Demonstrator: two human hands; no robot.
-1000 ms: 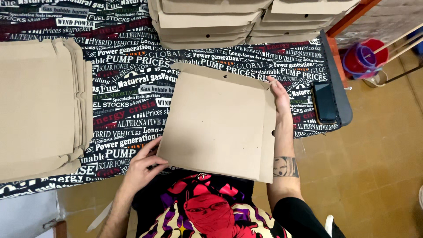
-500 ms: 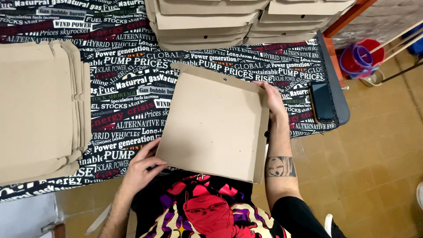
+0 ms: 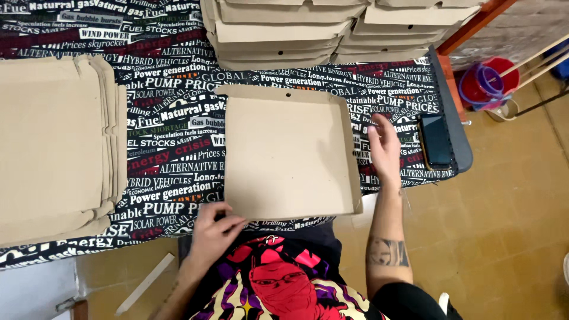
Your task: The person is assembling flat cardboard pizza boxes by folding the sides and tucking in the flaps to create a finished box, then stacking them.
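Left hand (image 3: 214, 228) pinching near corner of cardboard box (image 3: 287, 157); right hand (image 3: 385, 148) spread, beside box wall.

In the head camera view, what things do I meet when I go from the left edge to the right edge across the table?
Stack of flat cardboard sheets → left hand → open cardboard box → right hand → black phone → red bucket on the floor.

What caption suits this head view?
Left hand touches a half-folded cardboard box; right hand hovers open beside it.
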